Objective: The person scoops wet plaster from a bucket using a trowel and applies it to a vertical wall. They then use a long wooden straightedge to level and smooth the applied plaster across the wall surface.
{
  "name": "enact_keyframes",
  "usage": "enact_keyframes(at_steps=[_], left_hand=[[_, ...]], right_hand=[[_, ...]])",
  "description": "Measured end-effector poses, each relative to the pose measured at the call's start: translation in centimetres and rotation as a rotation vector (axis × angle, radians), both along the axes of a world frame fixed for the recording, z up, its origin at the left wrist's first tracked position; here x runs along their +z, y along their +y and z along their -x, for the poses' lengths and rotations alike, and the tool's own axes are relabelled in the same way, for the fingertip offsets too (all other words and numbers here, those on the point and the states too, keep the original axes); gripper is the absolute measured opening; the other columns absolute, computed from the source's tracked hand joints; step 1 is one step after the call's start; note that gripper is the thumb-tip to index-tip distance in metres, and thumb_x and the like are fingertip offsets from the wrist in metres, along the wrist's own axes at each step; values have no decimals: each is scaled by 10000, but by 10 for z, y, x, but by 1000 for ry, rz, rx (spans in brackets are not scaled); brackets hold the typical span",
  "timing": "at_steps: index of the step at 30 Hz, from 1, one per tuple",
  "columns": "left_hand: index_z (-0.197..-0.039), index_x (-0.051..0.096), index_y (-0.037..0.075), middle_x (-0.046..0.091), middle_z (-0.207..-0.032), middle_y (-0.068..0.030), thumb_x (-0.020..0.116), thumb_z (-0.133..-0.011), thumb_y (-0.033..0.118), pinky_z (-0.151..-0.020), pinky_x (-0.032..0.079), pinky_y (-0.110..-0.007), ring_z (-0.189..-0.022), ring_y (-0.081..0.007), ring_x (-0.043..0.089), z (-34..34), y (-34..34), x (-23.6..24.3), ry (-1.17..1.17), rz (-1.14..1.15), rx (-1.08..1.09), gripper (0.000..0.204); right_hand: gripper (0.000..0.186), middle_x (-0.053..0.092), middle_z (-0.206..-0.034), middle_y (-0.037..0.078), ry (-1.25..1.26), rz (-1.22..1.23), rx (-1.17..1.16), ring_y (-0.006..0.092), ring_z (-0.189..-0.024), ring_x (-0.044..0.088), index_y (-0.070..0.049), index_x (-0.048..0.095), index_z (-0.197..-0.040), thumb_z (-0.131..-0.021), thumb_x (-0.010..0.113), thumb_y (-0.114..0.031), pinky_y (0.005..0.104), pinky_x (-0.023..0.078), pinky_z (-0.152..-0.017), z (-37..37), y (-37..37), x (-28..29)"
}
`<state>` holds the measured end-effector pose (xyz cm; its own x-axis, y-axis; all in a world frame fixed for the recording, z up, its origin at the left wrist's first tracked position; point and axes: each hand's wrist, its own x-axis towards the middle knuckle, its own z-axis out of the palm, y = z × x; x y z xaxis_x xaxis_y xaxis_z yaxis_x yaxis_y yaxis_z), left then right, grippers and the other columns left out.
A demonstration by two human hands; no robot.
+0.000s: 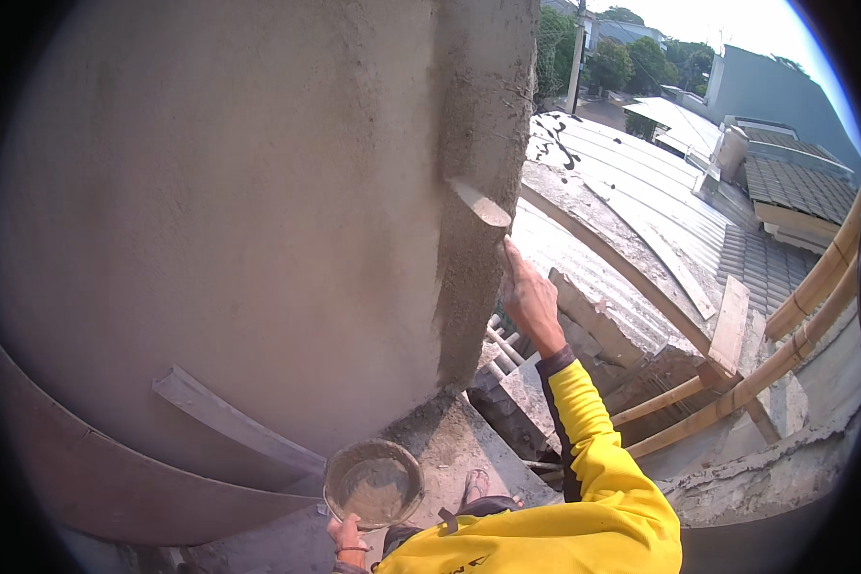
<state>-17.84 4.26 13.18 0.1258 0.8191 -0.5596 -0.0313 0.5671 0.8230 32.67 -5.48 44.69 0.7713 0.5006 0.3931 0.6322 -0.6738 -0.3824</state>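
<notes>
My right hand (533,297) grips a metal trowel (483,206), its blade lying against a darker strip of mortar (464,306) along the right edge of the grey plastered wall (230,182). Low in the view, my left hand (348,536) holds a round bucket (373,478) by its near rim, with some grey mortar inside. The trowel's handle is mostly hidden in my fingers.
I stand on a dusty concrete ledge (450,440), my sandalled foot (476,486) showing. A long board (239,421) leans at lower left. Right lie corrugated roofing (622,163), timber planks (732,325), bamboo poles (794,354) and broken masonry (593,325) below the ledge.
</notes>
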Motion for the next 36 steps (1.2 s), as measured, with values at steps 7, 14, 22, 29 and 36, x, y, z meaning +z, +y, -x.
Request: enact_keyframes(at_steps=[7, 14, 22, 29, 36], left_hand=[[-1141, 692, -60, 735, -1067, -85, 631, -726, -68, -823, 546, -313, -925, -207, 698, 1, 2, 6, 35, -56, -103, 420], [-916, 710, -28, 710, -802, -26, 681, -793, 31, -667, 510, -303, -725, -114, 616, 7, -6, 5, 104, -280, -299, 140], [-902, 710, -24, 716, -819, -25, 683, -788, 47, -685, 516, -314, -735, -107, 618, 0, -9, 9, 158, -303, -344, 137], [-923, 713, 8, 669, -836, 19, 661, -775, -11, -689, 486, -276, -733, -96, 578, -11, -25, -3, -8, -54, -139, 157], [-1200, 672, -35, 723, -1124, -102, 622, -726, -64, -867, 570, -360, -972, -247, 709, -13, -26, -17, 18, 49, -51, 478]], right_hand=[[499, 718, -1017, 244, 734, 439, 457, 452, -943, 695, -130, 567, -1315, -906, 711, -378, 541, 534, -816, 222, -116, -215], [296, 716, -897, 286, 641, 654, 578, 466, -892, 703, 9, 672, -991, -824, 680, -235, 540, 541, -742, 271, -60, -271], [399, 692, -862, 108, 1493, 577, 598, 280, -732, 656, -31, 692, -1203, -976, 632, -353, 387, 542, -714, 250, -61, -287], [339, 527, -751, -9, 2065, -375, 318, 100, -550, 499, -10, 592, -1286, -1043, 556, -243, 267, 453, -472, 231, -103, -187], [753, 516, -918, 65, 1088, -1388, 318, 152, -618, 575, -60, 289, -1582, -902, 585, -190, 306, 561, -486, 158, -98, -54]])
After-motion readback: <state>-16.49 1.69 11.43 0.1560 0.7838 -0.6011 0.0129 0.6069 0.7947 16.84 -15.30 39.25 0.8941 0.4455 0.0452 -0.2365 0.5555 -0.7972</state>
